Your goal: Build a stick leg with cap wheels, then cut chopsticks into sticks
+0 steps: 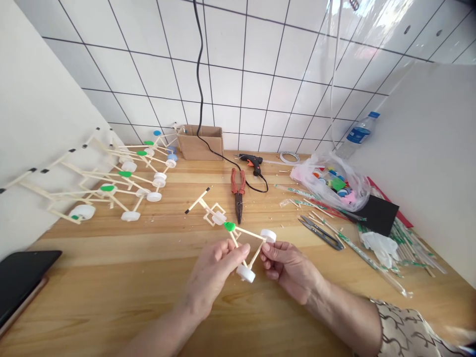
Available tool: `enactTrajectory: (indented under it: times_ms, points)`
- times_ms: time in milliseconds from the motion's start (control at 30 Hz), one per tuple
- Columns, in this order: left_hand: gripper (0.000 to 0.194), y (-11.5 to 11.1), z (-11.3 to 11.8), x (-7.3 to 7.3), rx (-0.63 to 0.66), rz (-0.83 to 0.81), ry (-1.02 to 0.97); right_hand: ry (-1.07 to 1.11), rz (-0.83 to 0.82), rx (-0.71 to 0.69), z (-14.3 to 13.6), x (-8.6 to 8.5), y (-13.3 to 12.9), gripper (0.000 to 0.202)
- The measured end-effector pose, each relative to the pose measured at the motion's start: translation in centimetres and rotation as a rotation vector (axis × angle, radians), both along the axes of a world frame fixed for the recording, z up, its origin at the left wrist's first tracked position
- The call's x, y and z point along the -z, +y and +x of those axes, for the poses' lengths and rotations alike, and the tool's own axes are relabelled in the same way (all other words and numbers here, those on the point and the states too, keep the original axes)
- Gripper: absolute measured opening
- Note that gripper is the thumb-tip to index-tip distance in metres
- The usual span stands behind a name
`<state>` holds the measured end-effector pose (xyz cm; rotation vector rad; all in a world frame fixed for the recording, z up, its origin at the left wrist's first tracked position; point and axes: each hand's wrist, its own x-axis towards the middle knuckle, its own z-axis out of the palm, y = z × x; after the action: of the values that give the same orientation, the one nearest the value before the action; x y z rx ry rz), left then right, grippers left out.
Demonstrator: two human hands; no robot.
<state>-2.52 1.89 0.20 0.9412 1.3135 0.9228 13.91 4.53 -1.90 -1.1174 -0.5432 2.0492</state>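
Between my hands is a small toy tricycle (256,234) built of pale wooden sticks, with a green seat (229,226) and white cap wheels. My left hand (223,260) pinches one of its frame sticks between thumb and fingers, close to the near white wheel (246,273). Thumb and finger of my right hand (284,263) close on the frame corner just below the far white wheel (268,236). Its handlebar (197,200), tipped in black at both ends, points away from me to the left.
Several similar toy tricycles (130,186) stand on the left. Red-handled pliers (238,193), a glue gun (253,162) and a cardboard box (201,144) lie beyond my hands. At right are snips (322,233), wrapped sticks (372,258), a bag of caps (334,181) and a water bottle (357,136).
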Motion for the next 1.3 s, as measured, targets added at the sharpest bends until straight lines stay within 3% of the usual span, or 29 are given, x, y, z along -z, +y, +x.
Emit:
enactTrajectory:
  times_ms: [367,1300]
  points:
    - [0.031,-0.14,0.69,0.23,0.025,-0.174,-0.048,-0.052,0.025,-0.033,-0.47,-0.23,-0.59,0.030]
    - [0.023,-0.48,0.93,-0.08,0.004,-0.099,-0.049,-0.130,0.026,-0.086,-0.55,-0.54,-0.98,0.028]
